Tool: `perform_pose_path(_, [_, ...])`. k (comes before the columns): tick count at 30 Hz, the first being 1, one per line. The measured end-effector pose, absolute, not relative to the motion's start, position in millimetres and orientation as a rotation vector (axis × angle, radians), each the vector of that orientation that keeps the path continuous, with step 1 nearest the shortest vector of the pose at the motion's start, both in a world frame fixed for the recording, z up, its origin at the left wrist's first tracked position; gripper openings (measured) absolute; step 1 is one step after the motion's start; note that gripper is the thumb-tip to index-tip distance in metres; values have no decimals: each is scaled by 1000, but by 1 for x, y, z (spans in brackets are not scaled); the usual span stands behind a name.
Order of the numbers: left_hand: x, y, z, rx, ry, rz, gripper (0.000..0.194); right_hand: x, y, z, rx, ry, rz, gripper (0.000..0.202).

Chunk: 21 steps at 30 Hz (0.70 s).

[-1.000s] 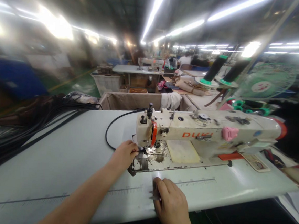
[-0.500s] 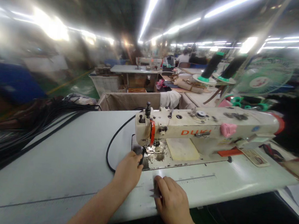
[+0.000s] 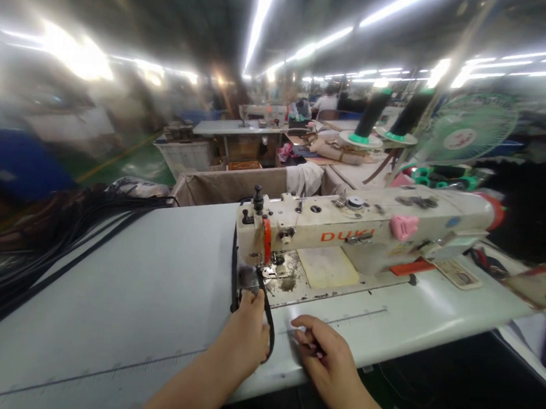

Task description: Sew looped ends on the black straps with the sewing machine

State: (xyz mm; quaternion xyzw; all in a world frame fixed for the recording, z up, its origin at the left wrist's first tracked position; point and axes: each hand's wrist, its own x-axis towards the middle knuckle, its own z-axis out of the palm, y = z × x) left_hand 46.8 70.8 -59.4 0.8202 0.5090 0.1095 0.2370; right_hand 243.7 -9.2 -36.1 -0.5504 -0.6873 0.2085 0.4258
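Observation:
My left hand (image 3: 247, 328) is closed on a thin black strip (image 3: 270, 321), just in front of the needle area of a white sewing machine (image 3: 318, 233). The strip bends in a loop on the right side of that hand and runs up to the presser foot (image 3: 273, 271). Another stretch of black strip stands along the left end of the machine head. Over the table's front edge, my right hand (image 3: 324, 357) has its fingers curled round a small dark tool, mostly hidden in the palm.
Many long black strips (image 3: 62, 238) lie over the left end of the white table (image 3: 153, 283). Two black thread cones (image 3: 372, 114) and a green fan (image 3: 468, 128) stand behind the machine. A cloth-lined bin (image 3: 227, 185) is beyond the table. A person (image 3: 327, 101) is far back.
My left hand has drawn nearer to me with the strip, whose wide loop on the left has pulled in against the machine. The tool's pointed blades no longer show at my right hand. The view has shifted slightly.

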Motion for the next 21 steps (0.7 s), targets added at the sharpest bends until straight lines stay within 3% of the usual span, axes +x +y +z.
perform_pose_path(6, [53, 49, -30, 2276, 1515, 116, 77, 277, -40, -44, -1508, -1223, 598, 36])
perform_pose_path(12, [36, 53, -39, 2574, 1486, 346, 36, 336, -75, -76, -1665, -517, 447, 59])
perform_pose_path(14, [27, 62, -57, 2669, 1372, 485, 36, 364, -88, -93, -1738, -361, 356, 63])
perform_pose_path(18, [19, 75, -85, 2749, 1173, 611, 52, 416, -125, -130, -1872, -57, 161, 47])
perform_pose_path(21, [22, 74, -84, 2740, 1110, 638, 51, 440, -152, -152, -1961, 168, 41, 31])
